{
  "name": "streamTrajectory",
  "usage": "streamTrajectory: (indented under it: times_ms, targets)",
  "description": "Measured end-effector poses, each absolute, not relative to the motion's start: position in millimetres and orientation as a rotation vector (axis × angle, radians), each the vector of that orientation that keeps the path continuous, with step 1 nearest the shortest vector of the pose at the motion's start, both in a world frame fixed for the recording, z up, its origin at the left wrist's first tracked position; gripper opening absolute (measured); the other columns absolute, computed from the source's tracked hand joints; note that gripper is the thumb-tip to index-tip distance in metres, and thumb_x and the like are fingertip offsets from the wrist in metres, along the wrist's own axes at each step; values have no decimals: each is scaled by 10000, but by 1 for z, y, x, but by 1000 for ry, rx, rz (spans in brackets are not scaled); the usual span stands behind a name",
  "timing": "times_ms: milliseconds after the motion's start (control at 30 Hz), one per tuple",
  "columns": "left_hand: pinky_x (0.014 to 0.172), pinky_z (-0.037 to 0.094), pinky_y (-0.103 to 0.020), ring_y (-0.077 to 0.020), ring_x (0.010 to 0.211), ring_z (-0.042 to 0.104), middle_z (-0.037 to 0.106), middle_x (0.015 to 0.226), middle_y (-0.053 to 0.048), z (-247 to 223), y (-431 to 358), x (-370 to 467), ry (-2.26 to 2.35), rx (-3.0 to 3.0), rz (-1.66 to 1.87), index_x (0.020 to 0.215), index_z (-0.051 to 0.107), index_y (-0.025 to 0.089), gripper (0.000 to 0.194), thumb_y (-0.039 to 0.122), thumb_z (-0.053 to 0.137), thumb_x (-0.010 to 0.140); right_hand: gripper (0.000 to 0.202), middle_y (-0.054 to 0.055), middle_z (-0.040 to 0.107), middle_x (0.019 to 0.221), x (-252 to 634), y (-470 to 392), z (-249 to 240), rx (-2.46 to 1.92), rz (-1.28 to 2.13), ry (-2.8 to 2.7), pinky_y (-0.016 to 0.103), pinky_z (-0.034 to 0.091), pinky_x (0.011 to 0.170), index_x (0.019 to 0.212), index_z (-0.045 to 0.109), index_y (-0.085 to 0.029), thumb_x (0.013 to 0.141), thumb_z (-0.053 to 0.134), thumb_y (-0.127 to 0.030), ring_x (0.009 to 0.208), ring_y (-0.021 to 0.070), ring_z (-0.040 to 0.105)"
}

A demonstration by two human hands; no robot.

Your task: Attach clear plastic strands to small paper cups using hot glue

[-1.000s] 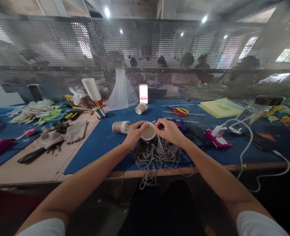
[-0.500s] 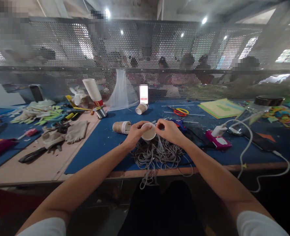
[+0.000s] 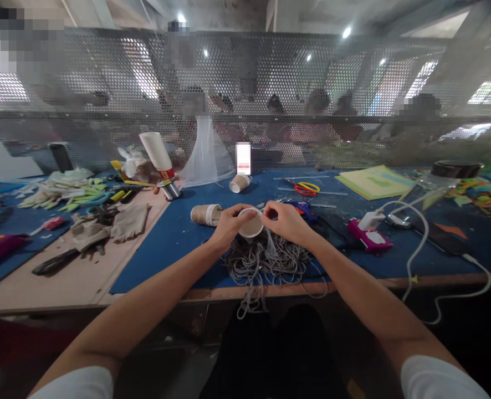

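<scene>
A white paper cup (image 3: pixel 251 226) is tipped with its mouth toward me. My left hand (image 3: pixel 232 223) is closed around its left side, thumb over the rim. At the cup's right edge my right hand (image 3: pixel 286 221) pinches the rim between thumb and forefinger; whether a thin strand is also in that pinch is hidden. Below both hands lies a loose heap of grey cord (image 3: pixel 266 260), with some loops hanging over the table edge. To the left, near my left hand, a cord-wrapped cup (image 3: pixel 204 215) lies on its side.
Another wrapped cup (image 3: pixel 240 183) lies farther back by a bright phone screen (image 3: pixel 243 158). Scissors (image 3: pixel 306 189), a blue glue gun (image 3: pixel 304 210), a pink power adapter (image 3: pixel 369 235) and a large jar (image 3: pixel 432 188) are to the right. Stacked cups (image 3: pixel 157 152) and gloves (image 3: pixel 129 223) are left.
Both hands stay on the cup almost unchanged, with only a slight shift of the fingers and cup. Beyond the mesh screen, blurred people have shifted a little.
</scene>
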State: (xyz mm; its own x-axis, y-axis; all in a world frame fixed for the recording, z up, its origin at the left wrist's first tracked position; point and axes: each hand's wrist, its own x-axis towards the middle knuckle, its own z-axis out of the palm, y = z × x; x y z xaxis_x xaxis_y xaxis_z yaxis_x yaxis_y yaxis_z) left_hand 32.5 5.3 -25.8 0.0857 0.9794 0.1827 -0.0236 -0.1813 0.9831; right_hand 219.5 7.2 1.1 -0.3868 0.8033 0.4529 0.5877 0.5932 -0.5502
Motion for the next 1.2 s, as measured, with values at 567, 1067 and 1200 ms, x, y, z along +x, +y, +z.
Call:
streamTrajectory:
  times_ms: [567, 1067, 1200]
  targets:
    - [712, 440, -292, -175, 751, 597, 710, 822, -31, -20, 2, 35, 1112, 1338, 1256, 923, 749, 158, 330, 396, 779, 697, 128, -8, 618, 708, 221, 9, 1, -1098, 445, -2107, 264, 394, 671, 739, 560, -203, 842, 603, -264, 677, 135, 553]
    - [714, 428, -298, -184, 760, 592, 691, 818, -33, -15, -1, 38, 1113, 1360, 1240, 917, 721, 159, 370, 430, 795, 678, 143, -4, 620, 717, 220, 9, 0, -1070, 486, -2102, 266, 403, 679, 739, 558, -202, 855, 601, -273, 683, 138, 554]
    - [713, 428, -296, -183, 759, 593, 692, 815, -29, -17, 0, 37, 1123, 1355, 1245, 911, 721, 164, 365, 437, 795, 681, 142, -5, 621, 716, 220, 9, 0, -1068, 480, -2109, 263, 399, 675, 740, 560, -202, 858, 597, -272, 680, 136, 553]
